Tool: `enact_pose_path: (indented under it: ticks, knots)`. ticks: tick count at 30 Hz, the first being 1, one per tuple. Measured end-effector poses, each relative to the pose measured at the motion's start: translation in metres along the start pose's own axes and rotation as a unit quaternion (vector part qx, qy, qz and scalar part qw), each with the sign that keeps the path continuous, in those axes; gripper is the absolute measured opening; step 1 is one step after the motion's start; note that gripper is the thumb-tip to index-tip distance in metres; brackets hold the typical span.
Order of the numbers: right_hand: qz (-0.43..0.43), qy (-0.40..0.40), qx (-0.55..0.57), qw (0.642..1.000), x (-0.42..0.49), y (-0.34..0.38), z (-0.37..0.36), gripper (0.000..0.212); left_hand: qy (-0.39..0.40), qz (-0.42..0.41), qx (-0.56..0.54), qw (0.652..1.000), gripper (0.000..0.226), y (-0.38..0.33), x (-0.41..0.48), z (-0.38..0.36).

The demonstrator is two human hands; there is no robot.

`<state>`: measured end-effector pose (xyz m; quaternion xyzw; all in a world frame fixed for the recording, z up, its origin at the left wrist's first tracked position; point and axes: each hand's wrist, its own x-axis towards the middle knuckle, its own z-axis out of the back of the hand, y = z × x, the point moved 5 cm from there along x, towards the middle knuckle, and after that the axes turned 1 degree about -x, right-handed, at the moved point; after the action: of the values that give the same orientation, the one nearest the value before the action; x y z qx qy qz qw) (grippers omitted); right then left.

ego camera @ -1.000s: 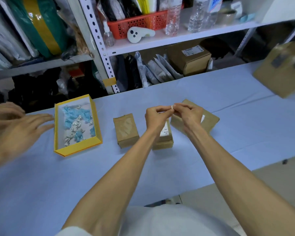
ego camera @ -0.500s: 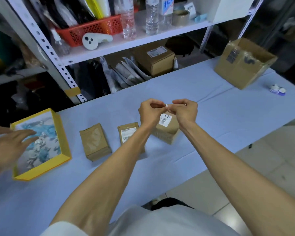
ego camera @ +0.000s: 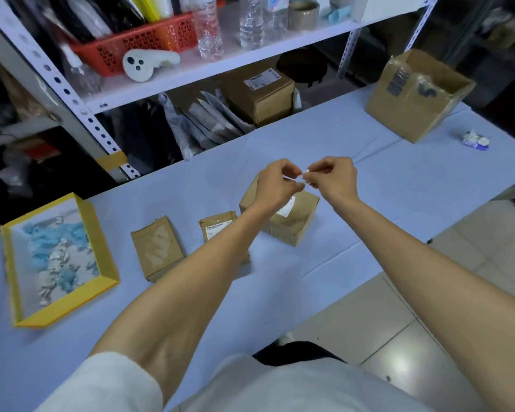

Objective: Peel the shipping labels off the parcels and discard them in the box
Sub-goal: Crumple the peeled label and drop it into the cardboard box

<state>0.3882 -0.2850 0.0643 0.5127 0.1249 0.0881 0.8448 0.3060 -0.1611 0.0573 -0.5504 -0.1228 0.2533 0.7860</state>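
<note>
Two hands, the left hand (ego camera: pixel 275 185) and right hand (ego camera: pixel 333 179), are pinched together on a small peeled label scrap (ego camera: pixel 304 173) held above the right-most parcel (ego camera: pixel 292 224); it is best rolled tight, adhesive inward, before being carried to the yellow box (ego camera: pixel 98 230) far left.

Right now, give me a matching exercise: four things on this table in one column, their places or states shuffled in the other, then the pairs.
1. yellow box
2. open cardboard carton
3. rolled label
4. middle parcel

A. pinched between left hand and right hand
B. far right of table
C. label not yet removed
D. far left, holding scraps

Pairs: 1-D, 2-B, 3-A, 4-C
</note>
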Motion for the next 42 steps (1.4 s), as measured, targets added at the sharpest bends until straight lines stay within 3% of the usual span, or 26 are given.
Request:
enact_pose_path:
  ticks: [6,14,24,33,42]
  knots:
    - [0.068,0.009,-0.115,0.991,0.042,-0.01,0.044,0.011,0.063,-0.052,0.231,0.97,0.022,-0.026,0.035,-0.015]
    - [0.127,0.082,-0.171,0.973,0.122,-0.03,0.094,0.012,0.092,-0.012,0.343,0.935,0.016,-0.052,0.09,-0.089]
    - [0.161,0.134,-0.207,0.956,0.213,-0.033,0.177,0.009,0.08,0.024,0.346,0.935,0.012,-0.107,0.144,-0.184]
    - [0.148,0.104,-0.235,0.955,0.256,-0.041,0.196,0.011,0.079,0.015,0.38,0.921,0.015,-0.119,0.184,-0.204]
    - [0.16,0.078,-0.234,0.956,0.333,-0.041,0.271,0.011,0.081,-0.006,0.397,0.914,0.015,-0.17,0.244,-0.27]
